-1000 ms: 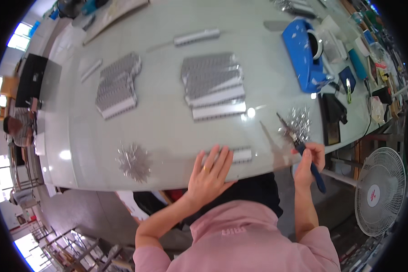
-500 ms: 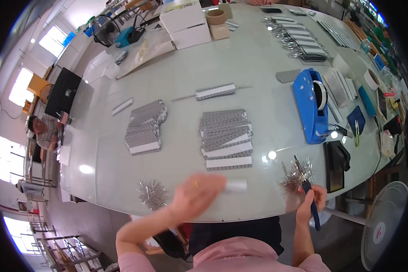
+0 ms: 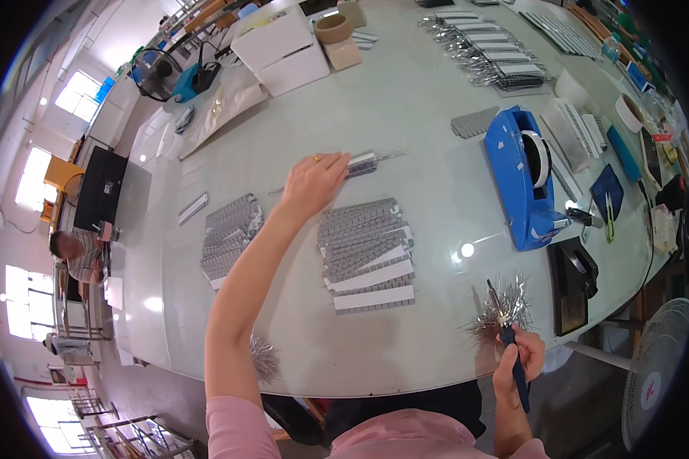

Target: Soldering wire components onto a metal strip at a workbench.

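My left hand (image 3: 314, 183) reaches over the table with its fingers together on the near end of a grey-and-white segmented strip (image 3: 362, 164); thin leads stick out from its ends, and the hand hides part of it. Closer to me lies a pile of similar strips (image 3: 366, 256), with a second pile (image 3: 230, 233) partly behind my left forearm. My right hand (image 3: 519, 358) is closed round the dark blue handle of a soldering iron (image 3: 511, 336), its thin tip pointing away from me. Behind the tip spreads a bundle of silvery wire leads (image 3: 517, 302).
A blue tape dispenser (image 3: 513, 176) and a black stand (image 3: 570, 287) are at the right. Another wire bundle (image 3: 264, 359) lies by my left forearm. Finished-looking strips (image 3: 486, 46) are rowed at the back right; white boxes (image 3: 279, 46) stand at the back left.
My left hand has moved from the front edge to the strip farther back, and the white strip beside it has left the front. My right hand keeps the soldering iron. The view has shifted slightly.
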Demonstrator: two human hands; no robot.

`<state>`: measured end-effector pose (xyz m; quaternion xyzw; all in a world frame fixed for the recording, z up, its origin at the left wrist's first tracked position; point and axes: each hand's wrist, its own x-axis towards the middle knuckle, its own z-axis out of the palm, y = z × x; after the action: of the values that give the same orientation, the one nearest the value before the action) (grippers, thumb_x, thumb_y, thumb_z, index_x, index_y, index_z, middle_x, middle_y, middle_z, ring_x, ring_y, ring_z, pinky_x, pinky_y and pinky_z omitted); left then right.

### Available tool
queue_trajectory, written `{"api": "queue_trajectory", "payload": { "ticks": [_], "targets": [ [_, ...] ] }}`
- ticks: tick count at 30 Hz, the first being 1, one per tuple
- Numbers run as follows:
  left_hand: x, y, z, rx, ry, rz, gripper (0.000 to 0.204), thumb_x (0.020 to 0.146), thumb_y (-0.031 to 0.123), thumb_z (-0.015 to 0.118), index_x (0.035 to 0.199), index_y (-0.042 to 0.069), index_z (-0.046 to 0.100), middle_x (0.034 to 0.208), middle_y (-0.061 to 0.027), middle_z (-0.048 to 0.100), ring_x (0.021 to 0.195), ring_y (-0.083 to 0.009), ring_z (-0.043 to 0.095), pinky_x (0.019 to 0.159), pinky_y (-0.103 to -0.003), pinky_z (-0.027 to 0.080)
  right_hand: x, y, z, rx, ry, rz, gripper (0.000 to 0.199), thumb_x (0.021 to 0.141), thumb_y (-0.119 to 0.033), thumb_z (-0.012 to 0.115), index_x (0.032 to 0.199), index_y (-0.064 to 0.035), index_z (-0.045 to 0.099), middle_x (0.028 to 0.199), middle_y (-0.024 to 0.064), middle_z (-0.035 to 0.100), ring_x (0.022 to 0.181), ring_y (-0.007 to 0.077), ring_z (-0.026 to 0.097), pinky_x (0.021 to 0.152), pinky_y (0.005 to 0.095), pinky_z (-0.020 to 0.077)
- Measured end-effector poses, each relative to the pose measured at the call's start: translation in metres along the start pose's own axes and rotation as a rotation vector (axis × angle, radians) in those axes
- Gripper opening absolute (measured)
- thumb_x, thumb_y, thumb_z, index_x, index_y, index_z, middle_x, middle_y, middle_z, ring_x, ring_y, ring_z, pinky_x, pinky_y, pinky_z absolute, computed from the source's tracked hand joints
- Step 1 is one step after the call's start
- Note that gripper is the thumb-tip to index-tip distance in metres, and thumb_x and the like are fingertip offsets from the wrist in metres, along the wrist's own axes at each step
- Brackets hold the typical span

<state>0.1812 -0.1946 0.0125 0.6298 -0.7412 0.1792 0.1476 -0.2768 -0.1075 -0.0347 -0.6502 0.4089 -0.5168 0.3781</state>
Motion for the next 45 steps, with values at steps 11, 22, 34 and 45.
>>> {"api": "queue_trajectory", "payload": {
  "ticks": [11,22,34,45],
  "targets": [
    [-0.126,0.166,-0.099,-0.17,-0.29,-0.119,0.062,0.075,0.032,0.075,0.131,0.012,0.055,0.142,-0.01,0.046,0.134,-0.0307,0.039,0.108,-0.05,0.032,0.005,-0.002,0.006,0.014,0.003,-0.125,0.024,0.093,-0.015,0.058,0.106,0.0021,0.048,0.096,0.017,0.058,0.079,0.022,0.064,0.084,0.0358,0.051],
    [-0.198,0.242,-0.136,-0.279,-0.515,-0.282,0.078,0.073,0.03,0.075,0.143,0.014,0.044,0.152,-0.0158,0.031,0.141,-0.0388,0.024,0.11,-0.059,0.021,0.006,-0.012,0.007,-0.081,0.01,-0.052,0.015,0.093,-0.008,0.054,0.103,0.0018,0.049,0.096,0.0138,0.061,0.083,0.0194,0.065,0.079,0.0291,0.05],
    [-0.104,0.319,-0.078,-0.362,-0.234,-0.306,0.07,0.081,0.041,0.068,0.136,0.003,0.048,0.15,-0.0179,0.034,0.14,-0.0378,0.025,0.108,-0.058,0.025,0.003,-0.003,0.013,-0.008,0.071,-0.135,0.015,0.093,-0.005,0.055,0.104,0.0028,0.049,0.095,0.0141,0.061,0.084,0.0173,0.065,0.08,0.0284,0.0507],
    [-0.128,0.296,-0.097,-0.449,-0.336,-0.295,0.065,0.084,0.039,0.067,0.134,0.002,0.05,0.148,-0.0202,0.036,0.14,-0.041,0.024,0.109,-0.061,0.018,0.008,-0.006,0.01,-0.003,0.05,-0.117,0.015,0.093,-0.005,0.054,0.104,0.0029,0.048,0.095,0.0139,0.061,0.083,0.0172,0.064,0.08,0.0274,0.0499]
  ]
}}
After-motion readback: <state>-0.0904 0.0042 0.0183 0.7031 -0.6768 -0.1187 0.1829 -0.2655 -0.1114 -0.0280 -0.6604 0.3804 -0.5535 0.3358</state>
